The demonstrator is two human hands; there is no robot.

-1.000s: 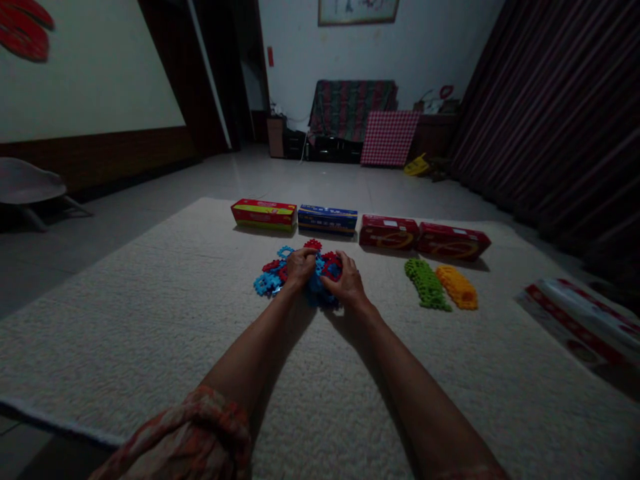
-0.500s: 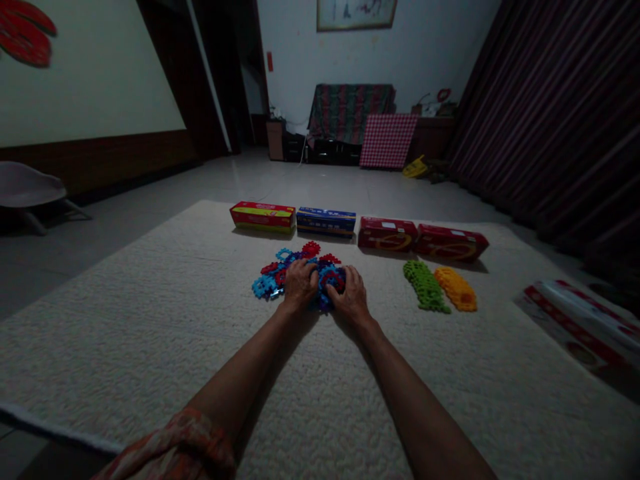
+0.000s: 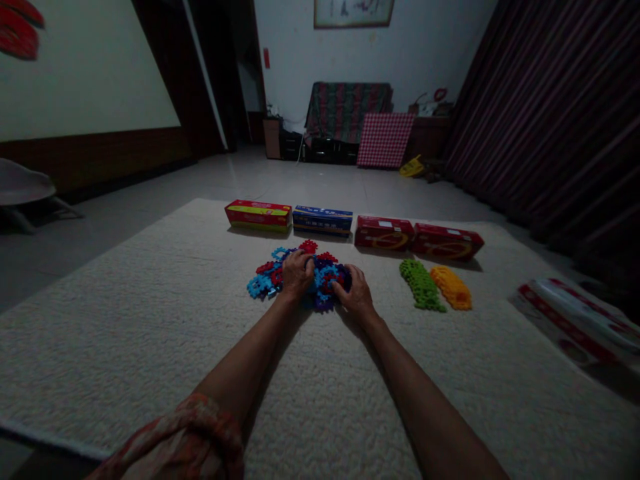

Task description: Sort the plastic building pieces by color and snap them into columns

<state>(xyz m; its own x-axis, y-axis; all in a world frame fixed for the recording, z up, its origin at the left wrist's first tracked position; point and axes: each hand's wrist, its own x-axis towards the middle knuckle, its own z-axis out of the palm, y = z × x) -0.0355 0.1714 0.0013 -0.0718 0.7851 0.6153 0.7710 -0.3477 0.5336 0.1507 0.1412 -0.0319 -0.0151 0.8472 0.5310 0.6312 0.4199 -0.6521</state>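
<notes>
The right hand (image 3: 359, 295) had moved slightly away from the left hand (image 3: 297, 275). Both touched toothed plastic pieces (image 3: 327, 272), keeping some between them; dimness hid whether either grip pinched.

No wording, brand or number could be read with certainty. Blue box (image 3: 323, 221): a row of pale characters ran across the front face, with further pale print on the top; too small to make out. Red-and-yellow box (image 3: 259, 216): lettering showed on the top and front, blurred. Left dark red box (image 3: 383, 233) and right dark red box (image 3: 447, 241): each bore a golden curved mark on the front and a small whitish patch on top; faint print beside the left one's mark, illegible. Packet at far right (image 3: 575, 320): red and white printed pattern, wording indistinct.
</notes>
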